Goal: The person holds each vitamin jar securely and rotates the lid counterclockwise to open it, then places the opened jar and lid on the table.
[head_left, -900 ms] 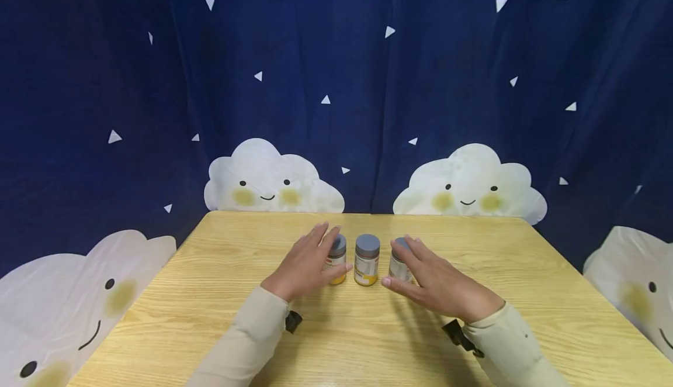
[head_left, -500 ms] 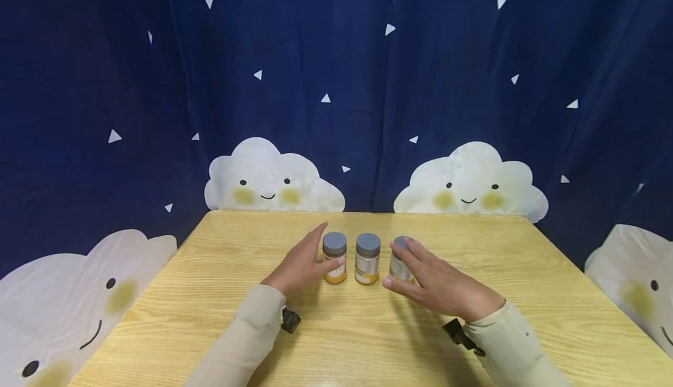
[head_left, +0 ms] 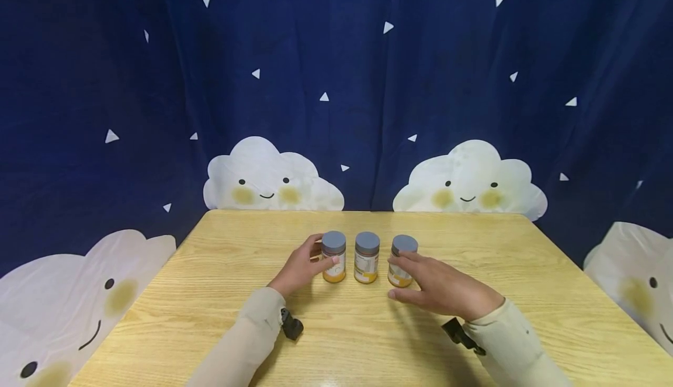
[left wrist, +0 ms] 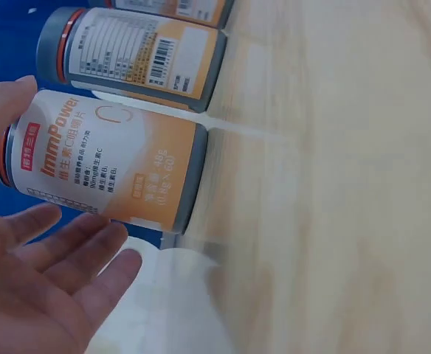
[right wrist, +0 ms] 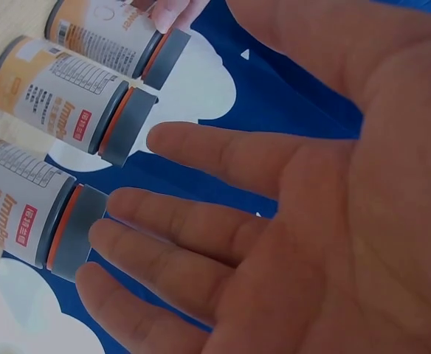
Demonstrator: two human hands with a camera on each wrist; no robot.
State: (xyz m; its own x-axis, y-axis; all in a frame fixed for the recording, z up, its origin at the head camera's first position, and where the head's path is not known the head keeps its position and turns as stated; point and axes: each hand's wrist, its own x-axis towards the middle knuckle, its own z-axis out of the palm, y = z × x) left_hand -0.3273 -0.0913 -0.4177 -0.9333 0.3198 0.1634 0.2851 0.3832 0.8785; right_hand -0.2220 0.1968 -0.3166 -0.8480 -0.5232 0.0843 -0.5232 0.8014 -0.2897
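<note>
Three white-and-orange vitamin tablet bottles with grey lids stand upright in a row: a left bottle (head_left: 334, 258), a middle bottle (head_left: 367, 259) and a right bottle (head_left: 401, 270). My left hand (head_left: 302, 269) is spread around the left bottle, its thumb across the front and its fingers on the far left side. In the left wrist view the label (left wrist: 90, 158) shows between thumb and loosely bent fingers (left wrist: 90, 251). Beside the right bottle, my right hand (head_left: 439, 284) hovers with extended fingers (right wrist: 164, 265), partly covering its label in the head view.
The bottles stand on a light wooden table (head_left: 221, 317). Behind it hangs a dark blue curtain (head_left: 294, 54) with white triangles and smiling clouds. Black straps (head_left: 292, 325) sit at both wrists, below pale sleeves.
My left hand has come down from over the left bottle to its side, uncovering the lid. My right hand's fingers have lowered, so the right bottle's lid shows.
</note>
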